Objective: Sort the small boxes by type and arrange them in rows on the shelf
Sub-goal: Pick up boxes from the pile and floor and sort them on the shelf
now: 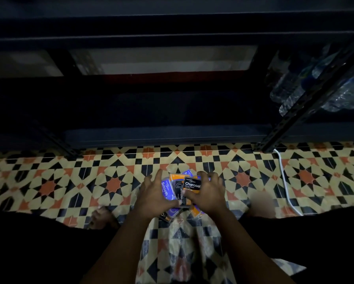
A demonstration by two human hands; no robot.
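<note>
A pile of small boxes lies on the patterned floor between my hands. On top sits a black and orange box marked Charcoal (192,184); beside it is a purple box marked Smooth (166,190). More purple and orange boxes (172,214) stick out underneath. My left hand (154,193) curls round the left side of the pile, on the Smooth box. My right hand (207,192) grips the Charcoal box, thumb on its lower edge. The dark metal shelf (151,132) stands just beyond, its lowest board bare and in shadow.
Plastic water bottles (307,85) lie on the shelf section at the right, behind a black upright post (291,121). A white cable (285,181) runs over the tiles at the right. My dark-clothed legs flank the pile, with a foot (102,219) at the left.
</note>
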